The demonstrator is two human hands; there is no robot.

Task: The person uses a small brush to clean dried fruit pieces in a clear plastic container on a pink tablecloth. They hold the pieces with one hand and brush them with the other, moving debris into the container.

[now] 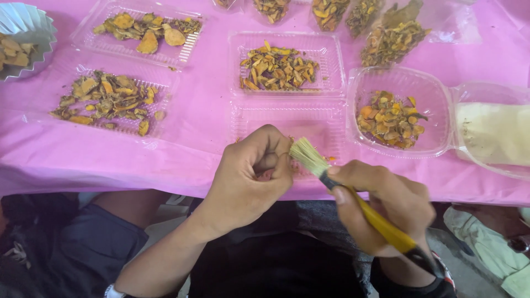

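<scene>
My right hand (386,204) grips a paintbrush (381,223) with a yellow handle and pale bristles (308,156). The bristles touch the fingers of my left hand (251,176), which is curled into a fist on something small that I cannot make out. Both hands are at the near edge of a pink-covered table (204,110), just in front of an open clear plastic tray lid (287,124). Behind the lid, the tray half (331,49) holds dried orange-yellow slices.
More clear trays of dried slices lie at the left (165,83), the back left (190,49) and the right (436,99). A container of pale powder (494,132) sits far right. A fluted foil dish (30,25) is at the far left. Another person's clothing shows at the bottom right (491,243).
</scene>
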